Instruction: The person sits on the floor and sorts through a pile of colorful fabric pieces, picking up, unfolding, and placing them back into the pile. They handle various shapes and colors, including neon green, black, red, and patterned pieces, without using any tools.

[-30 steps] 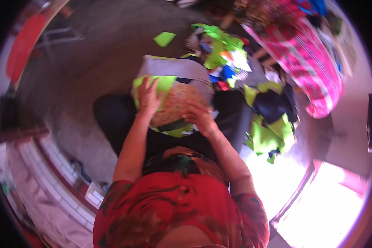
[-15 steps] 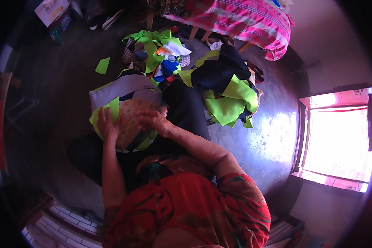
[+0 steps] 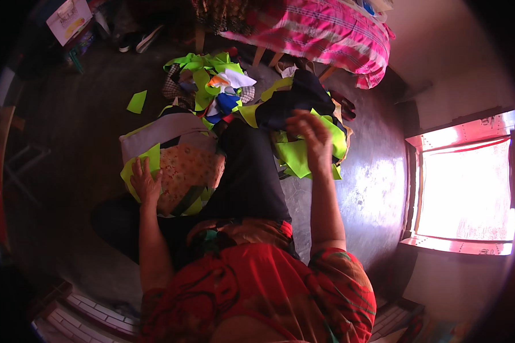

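Across my lap lies a patchwork bundle (image 3: 169, 128) of grey, flowered and lime-green cloth. My left hand (image 3: 146, 178) rests flat on it, fingers spread over a lime-green fabric piece (image 3: 153, 155) at its left side. My right hand (image 3: 313, 137) is raised over the pile of black and lime-green cloth (image 3: 294, 154) to the right of my knee. Its fingers are loosely bent and a little blurred, and nothing shows in them. Whether it touches the pile I cannot tell.
Ahead on the floor sits a heap of mixed scraps (image 3: 203, 86), green, white, blue and checked. One loose green scrap (image 3: 137, 102) lies left of it. A table or bed with a pink checked cover (image 3: 332, 40) stands beyond. A bright window (image 3: 463, 188) is at right.
My right hand has left the flowered part of the bundle and moved right, over the black and green pile. My left hand stays on the green piece. The view has shifted slightly.
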`<state>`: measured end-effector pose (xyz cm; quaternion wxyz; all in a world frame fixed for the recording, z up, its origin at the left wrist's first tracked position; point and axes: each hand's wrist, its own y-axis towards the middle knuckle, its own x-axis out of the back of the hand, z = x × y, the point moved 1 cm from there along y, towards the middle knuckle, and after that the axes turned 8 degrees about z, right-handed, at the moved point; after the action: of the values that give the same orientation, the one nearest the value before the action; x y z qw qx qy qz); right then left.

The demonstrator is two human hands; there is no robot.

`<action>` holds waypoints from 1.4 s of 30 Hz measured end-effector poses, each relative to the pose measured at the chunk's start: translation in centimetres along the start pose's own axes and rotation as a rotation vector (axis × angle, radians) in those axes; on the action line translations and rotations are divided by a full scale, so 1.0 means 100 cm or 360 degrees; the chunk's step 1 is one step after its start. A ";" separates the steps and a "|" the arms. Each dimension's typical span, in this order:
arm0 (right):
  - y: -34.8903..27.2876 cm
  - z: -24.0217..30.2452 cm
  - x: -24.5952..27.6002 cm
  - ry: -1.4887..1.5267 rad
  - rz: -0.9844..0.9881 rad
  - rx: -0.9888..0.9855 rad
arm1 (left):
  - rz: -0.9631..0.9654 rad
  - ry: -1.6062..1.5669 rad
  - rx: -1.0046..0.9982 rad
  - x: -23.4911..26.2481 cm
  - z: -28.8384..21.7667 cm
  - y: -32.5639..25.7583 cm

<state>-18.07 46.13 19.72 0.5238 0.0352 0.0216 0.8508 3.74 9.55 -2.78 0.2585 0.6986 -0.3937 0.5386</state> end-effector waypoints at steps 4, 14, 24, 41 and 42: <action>0.024 0.015 0.058 -0.0535 -0.0586 0.0372 | -0.0005 -0.0034 -0.0011 -0.003 0.003 0.001; 0.071 -0.039 0.098 -0.1830 -0.0441 0.0258 | -0.0044 -0.0060 -0.0014 -0.003 0.003 0.001; 0.057 -0.055 0.085 -0.1959 -0.0441 0.0162 | -0.0035 -0.0084 -0.0007 0.002 -0.002 -0.002; 0.062 -0.047 0.101 -0.1397 -0.0378 0.0013 | 0.0021 -0.0073 0.0043 0.000 -0.003 0.000; 0.064 -0.043 0.098 -0.1252 -0.0367 -0.0051 | 0.0010 -0.0081 0.0046 -0.001 -0.001 -0.001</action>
<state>-28.53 52.00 16.30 0.5845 0.3472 -0.1898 0.7084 3.79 9.70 -2.82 0.2367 0.7145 -0.3946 0.5271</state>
